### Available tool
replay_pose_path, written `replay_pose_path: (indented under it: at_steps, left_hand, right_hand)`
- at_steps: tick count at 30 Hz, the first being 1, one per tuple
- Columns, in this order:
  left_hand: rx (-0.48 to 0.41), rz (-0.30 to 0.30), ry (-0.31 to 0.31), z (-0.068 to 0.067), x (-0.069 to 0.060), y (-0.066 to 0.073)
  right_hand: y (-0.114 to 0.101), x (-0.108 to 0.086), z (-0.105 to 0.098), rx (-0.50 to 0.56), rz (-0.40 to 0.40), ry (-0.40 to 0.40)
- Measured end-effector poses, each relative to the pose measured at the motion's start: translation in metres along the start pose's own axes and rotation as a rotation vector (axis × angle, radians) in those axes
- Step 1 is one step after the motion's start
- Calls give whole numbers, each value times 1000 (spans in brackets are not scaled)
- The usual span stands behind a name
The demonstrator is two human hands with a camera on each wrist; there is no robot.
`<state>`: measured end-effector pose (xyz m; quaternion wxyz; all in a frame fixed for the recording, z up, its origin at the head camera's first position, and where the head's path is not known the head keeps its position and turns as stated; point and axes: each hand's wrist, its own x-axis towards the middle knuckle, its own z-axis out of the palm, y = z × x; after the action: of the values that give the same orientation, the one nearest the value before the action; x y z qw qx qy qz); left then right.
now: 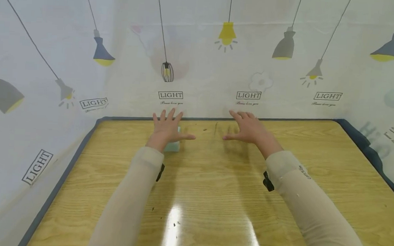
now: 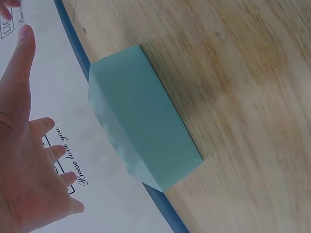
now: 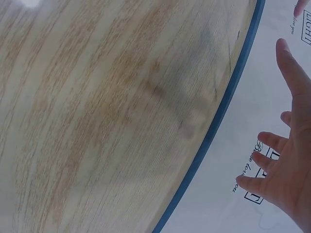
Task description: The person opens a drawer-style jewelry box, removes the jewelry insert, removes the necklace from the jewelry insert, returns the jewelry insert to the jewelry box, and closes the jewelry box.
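Observation:
Both hands are held out over the far part of the table, fingers spread. My left hand holds nothing and hovers over a pale green, box-shaped object. In the left wrist view that green object shows whole on the wood, with flat faces and straight edges; the hand appears apart from it. My right hand is raised to the right with its thumb pointing inward, also holding nothing. The right wrist view shows this hand with fingers extended and bare wood beneath.
A wood-grain table with a dark blue edge fills the lower view. White sheeting printed with lamps and the word LIGHT hangs behind it and along both sides. A few small dark specks lie near the front.

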<state>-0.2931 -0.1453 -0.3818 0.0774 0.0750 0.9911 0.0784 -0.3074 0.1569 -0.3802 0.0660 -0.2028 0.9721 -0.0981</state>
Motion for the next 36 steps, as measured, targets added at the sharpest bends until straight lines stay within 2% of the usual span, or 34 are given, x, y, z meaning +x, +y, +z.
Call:
replay_pose_path:
  at_steps: [11, 23, 36]
  left_hand:
    - [42, -4, 18, 1, -2, -6]
    - [-9, -3, 25, 4, -5, -13]
    - [-19, -24, 16, 6, -10, -18]
  right_hand:
    - [-2, 0, 1, -2, -10, -9]
    - [-1, 2, 6, 18, -8, -16]
    - [1, 0, 10, 13, 10, -29]
